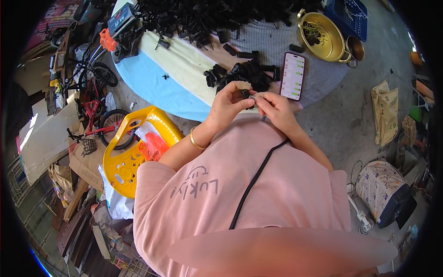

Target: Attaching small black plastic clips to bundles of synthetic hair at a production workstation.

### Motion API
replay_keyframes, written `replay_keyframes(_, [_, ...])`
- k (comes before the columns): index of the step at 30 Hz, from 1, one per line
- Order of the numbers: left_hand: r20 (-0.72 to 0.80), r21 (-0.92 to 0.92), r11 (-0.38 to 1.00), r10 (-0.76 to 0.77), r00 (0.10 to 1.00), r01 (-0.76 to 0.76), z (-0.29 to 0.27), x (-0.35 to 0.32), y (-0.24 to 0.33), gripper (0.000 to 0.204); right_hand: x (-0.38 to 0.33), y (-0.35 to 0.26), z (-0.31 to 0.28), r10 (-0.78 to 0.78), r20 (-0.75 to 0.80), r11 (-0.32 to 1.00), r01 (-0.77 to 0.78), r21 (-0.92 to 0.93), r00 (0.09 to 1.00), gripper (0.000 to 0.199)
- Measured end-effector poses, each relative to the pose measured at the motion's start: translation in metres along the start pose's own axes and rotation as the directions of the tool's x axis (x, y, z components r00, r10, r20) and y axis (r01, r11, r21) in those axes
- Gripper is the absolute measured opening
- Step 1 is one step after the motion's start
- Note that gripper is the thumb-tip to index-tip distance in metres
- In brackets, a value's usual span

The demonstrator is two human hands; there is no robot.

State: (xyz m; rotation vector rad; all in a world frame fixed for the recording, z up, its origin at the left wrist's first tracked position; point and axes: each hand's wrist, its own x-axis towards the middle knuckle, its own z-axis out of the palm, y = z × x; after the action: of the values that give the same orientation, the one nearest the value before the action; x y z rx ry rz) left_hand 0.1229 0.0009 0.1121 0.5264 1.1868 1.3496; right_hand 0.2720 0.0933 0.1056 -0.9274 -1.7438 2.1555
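Observation:
My left hand (pixel 228 104) wears a gold bangle and has a beige wrap on a fingertip. Thumb and fingers pinch a small black part (pixel 245 93). Close against it, my right hand (pixel 278 111) is closed on a thin, pale tool (pixel 252 97) whose tip meets the part; its kind cannot be made out. Just beyond both hands lies a pile of similar black parts (pixel 251 74) on the striped cloth (pixel 184 78). A much larger heap of black pieces (pixel 198 18) covers the far side of the table.
Right of the small pile lies a phone (pixel 292 76) with its screen lit. Beyond it are a gold-coloured pot (pixel 336 40) and a blue basket (pixel 355 21). A yellow plastic chair (pixel 121 168) stands at my left, near a red bicycle (pixel 94 108). Paper sacks (pixel 385 111) lie rightward.

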Motion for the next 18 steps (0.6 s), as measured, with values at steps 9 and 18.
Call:
replay_keyframes(9, [0.019,0.167,0.982,0.090,0.996,-0.091,-0.001,-0.002,-0.004,0.024,0.000,-0.011,0.002,-0.009,0.041,0.994,0.014,-0.112,0.999,0.019])
replay_keyframes(18, [-0.027,0.356,0.912,0.228,0.973,-0.204,-0.002,-0.002,-0.015,0.021,0.009,0.004,0.002,0.064,0.048,0.998,-0.062,-0.031,0.997,0.020])
